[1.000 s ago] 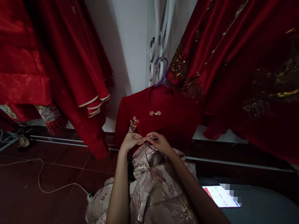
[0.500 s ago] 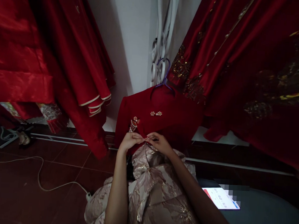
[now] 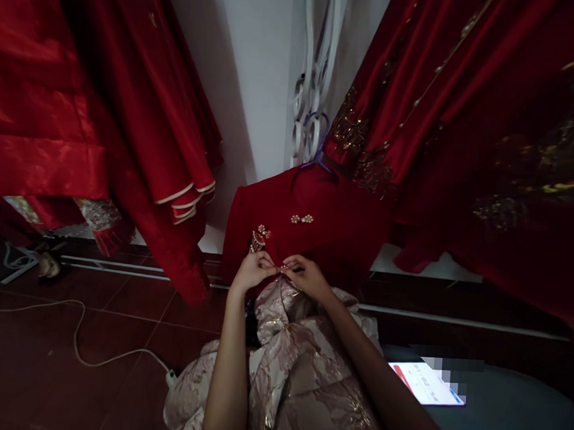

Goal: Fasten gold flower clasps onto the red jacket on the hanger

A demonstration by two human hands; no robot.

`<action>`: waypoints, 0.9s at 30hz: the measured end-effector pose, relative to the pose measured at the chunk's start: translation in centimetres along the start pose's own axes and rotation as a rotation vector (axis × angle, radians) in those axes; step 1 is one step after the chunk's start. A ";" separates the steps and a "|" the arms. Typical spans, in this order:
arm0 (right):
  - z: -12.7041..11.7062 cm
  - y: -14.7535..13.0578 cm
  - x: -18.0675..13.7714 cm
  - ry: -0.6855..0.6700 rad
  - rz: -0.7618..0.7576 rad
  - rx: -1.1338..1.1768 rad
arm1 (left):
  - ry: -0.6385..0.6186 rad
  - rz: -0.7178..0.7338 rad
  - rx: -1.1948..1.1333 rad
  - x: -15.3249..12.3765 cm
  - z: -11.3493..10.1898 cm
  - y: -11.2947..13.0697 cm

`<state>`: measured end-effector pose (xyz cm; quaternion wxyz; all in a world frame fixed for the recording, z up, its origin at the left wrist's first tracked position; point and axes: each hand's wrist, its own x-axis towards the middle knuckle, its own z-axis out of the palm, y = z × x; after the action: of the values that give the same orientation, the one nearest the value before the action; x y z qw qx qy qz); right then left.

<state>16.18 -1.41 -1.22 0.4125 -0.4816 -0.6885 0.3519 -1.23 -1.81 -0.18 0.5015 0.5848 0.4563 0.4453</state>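
A dark red jacket (image 3: 334, 233) hangs on a purple hanger (image 3: 314, 146) against the white wall. It carries a pearl clasp (image 3: 301, 219) and a tasselled clasp (image 3: 258, 236). My left hand (image 3: 251, 272) and my right hand (image 3: 307, 277) meet at the jacket's front, just below those clasps. Both pinch a small pearl fastening (image 3: 283, 267) between the fingertips. A pale gold brocade skirt (image 3: 298, 363) spreads below the jacket, between my forearms.
Red gowns (image 3: 142, 124) hang at the left, embroidered red gowns (image 3: 488, 142) at the right. A white cable (image 3: 76, 339) runs across the dark red tiled floor to a plug (image 3: 171, 379). A lit tablet (image 3: 427, 383) lies on a grey seat (image 3: 512, 413).
Both hands stay pinched together at the same fastening; the fingers shift only slightly. The view drifts a little to the left.
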 end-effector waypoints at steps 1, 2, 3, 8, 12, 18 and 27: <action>-0.1 -0.1 0.0 0.009 -0.001 0.000 | -0.025 -0.018 -0.041 -0.1 0.1 0.2; -0.3 -0.2 0.1 0.012 -0.001 0.004 | -0.051 -0.032 -0.086 -0.2 0.2 0.5; -0.5 -0.4 0.1 0.007 -0.002 0.010 | -0.066 -0.039 -0.134 -0.3 0.4 0.8; -2.7 -1.5 0.0 -0.108 -0.010 0.053 | 0.179 -0.022 -0.409 0.5 1.2 1.5; -4.3 -2.4 -0.3 -0.234 -0.033 0.040 | 0.278 -0.016 -0.591 1.5 1.6 0.9; -4.3 -2.4 -0.8 -0.422 -0.016 0.027 | 0.299 0.012 -0.740 1.8 2.5 0.9; -3.9 -2.0 -0.7 -0.460 -0.026 0.063 | 0.279 -0.017 -0.598 1.1 1.8 1.4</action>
<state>19.08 -2.36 1.98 0.2641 -0.3666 -0.7593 0.4684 0.89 -1.18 1.14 0.5873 0.3413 0.3746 0.6311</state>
